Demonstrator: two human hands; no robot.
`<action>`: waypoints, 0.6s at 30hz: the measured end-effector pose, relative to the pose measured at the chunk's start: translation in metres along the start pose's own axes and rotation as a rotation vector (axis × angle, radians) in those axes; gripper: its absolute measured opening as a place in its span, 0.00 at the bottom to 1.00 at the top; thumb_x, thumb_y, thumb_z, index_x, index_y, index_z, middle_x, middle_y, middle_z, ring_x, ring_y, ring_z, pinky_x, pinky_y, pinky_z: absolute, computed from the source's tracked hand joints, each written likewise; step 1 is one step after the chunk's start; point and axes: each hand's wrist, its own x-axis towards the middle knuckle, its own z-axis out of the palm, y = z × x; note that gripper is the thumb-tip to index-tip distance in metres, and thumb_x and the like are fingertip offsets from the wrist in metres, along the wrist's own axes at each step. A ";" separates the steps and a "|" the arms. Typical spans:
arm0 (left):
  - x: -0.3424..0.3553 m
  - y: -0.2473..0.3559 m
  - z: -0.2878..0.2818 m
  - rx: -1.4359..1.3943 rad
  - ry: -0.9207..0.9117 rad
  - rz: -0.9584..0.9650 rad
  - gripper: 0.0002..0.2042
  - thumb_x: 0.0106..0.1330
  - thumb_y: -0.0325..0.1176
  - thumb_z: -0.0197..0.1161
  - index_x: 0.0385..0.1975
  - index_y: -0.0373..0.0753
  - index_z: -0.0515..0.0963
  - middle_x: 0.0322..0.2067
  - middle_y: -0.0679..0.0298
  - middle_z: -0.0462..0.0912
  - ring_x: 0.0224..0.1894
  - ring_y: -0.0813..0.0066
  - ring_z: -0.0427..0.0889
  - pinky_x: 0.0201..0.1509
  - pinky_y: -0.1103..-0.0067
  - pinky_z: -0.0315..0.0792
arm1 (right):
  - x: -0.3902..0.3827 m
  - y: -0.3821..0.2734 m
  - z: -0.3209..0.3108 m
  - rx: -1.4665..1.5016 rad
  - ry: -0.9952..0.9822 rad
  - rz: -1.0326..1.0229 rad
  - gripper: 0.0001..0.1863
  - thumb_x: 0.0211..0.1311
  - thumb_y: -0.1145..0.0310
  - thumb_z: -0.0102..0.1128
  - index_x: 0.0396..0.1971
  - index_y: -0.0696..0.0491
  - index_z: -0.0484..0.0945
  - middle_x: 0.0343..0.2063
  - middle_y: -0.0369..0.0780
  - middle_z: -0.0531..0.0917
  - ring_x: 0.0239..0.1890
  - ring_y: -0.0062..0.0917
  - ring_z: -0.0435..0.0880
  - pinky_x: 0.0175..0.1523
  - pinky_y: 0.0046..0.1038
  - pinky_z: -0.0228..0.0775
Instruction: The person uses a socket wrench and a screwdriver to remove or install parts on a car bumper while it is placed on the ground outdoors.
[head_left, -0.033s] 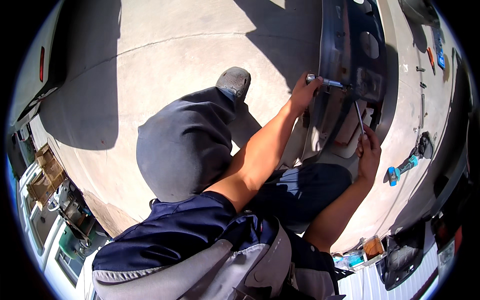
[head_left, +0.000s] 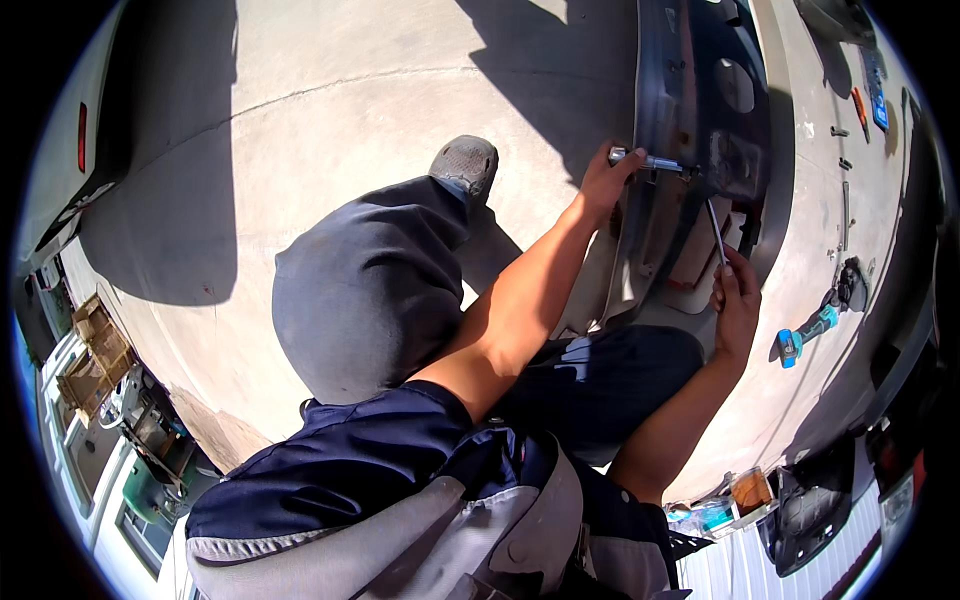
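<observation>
My left hand (head_left: 607, 182) is closed around the head end of a chrome ratchet with a socket extension (head_left: 655, 163). The extension's tip meets a small fixing on a long dark car body part (head_left: 736, 140), which has large holes in it. Lower down, my right hand (head_left: 738, 295) grips the near end of a slim metal wrench (head_left: 716, 225). Its far end reaches the lower side of the part, close under the fixing; that tip is hard to make out. Beneath lies a reddish-brown block (head_left: 697, 262), partly hidden.
Right of the part, a teal cordless power tool (head_left: 812, 335), a long bar (head_left: 845, 215) and orange-handled pliers (head_left: 860, 112) lie on the concrete. A parked vehicle (head_left: 75, 150) stands at left. A box of supplies (head_left: 750, 492) and a black panel (head_left: 812, 500) are at lower right.
The view has shifted very slightly. Both hands keep their grips and places on the tools.
</observation>
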 end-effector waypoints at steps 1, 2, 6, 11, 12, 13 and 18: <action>0.004 0.000 0.003 -0.007 0.014 0.019 0.14 0.64 0.41 0.65 0.38 0.38 0.72 0.26 0.69 0.72 0.29 0.81 0.70 0.35 0.80 0.67 | 0.001 -0.002 0.000 -0.020 0.001 0.005 0.17 0.70 0.70 0.51 0.56 0.57 0.73 0.26 0.31 0.70 0.23 0.10 0.62 0.25 0.15 0.53; 0.007 -0.001 0.005 -0.014 0.028 0.038 0.16 0.63 0.42 0.67 0.39 0.37 0.72 0.26 0.68 0.73 0.30 0.81 0.71 0.35 0.80 0.67 | 0.002 -0.002 -0.001 -0.018 -0.005 0.001 0.17 0.70 0.70 0.51 0.56 0.57 0.73 0.27 0.31 0.71 0.23 0.10 0.62 0.25 0.15 0.53; 0.011 0.003 0.003 0.135 0.008 -0.046 0.17 0.63 0.45 0.68 0.37 0.37 0.73 0.25 0.69 0.73 0.30 0.80 0.71 0.36 0.80 0.67 | 0.004 0.000 -0.003 -0.010 -0.007 0.003 0.16 0.69 0.71 0.50 0.55 0.57 0.74 0.27 0.32 0.71 0.22 0.09 0.62 0.24 0.14 0.52; 0.009 0.007 0.002 -0.049 -0.149 -0.222 0.14 0.67 0.46 0.63 0.30 0.43 0.72 0.21 0.72 0.69 0.20 0.84 0.67 0.23 0.83 0.62 | 0.002 0.000 0.002 0.027 0.036 0.018 0.15 0.68 0.72 0.51 0.53 0.57 0.75 0.22 0.30 0.70 0.20 0.09 0.61 0.23 0.15 0.50; 0.004 0.011 0.002 -0.138 -0.190 -0.319 0.14 0.67 0.46 0.63 0.29 0.44 0.71 0.20 0.72 0.68 0.19 0.84 0.66 0.22 0.83 0.61 | 0.001 0.001 0.002 0.019 0.037 0.025 0.15 0.68 0.72 0.51 0.53 0.57 0.75 0.23 0.30 0.70 0.21 0.09 0.61 0.23 0.14 0.50; 0.002 0.009 0.004 -0.210 -0.194 -0.388 0.14 0.67 0.46 0.63 0.29 0.44 0.71 0.20 0.72 0.67 0.18 0.84 0.65 0.21 0.83 0.59 | 0.001 0.002 0.002 0.010 0.037 0.032 0.15 0.69 0.72 0.51 0.53 0.57 0.74 0.24 0.30 0.70 0.21 0.09 0.61 0.23 0.14 0.50; 0.002 0.008 0.013 -0.291 -0.207 -0.446 0.13 0.68 0.46 0.62 0.30 0.44 0.70 0.20 0.72 0.67 0.17 0.83 0.65 0.20 0.83 0.60 | 0.000 0.004 0.001 -0.011 0.105 0.029 0.16 0.68 0.71 0.51 0.53 0.56 0.74 0.24 0.30 0.70 0.20 0.08 0.60 0.23 0.14 0.49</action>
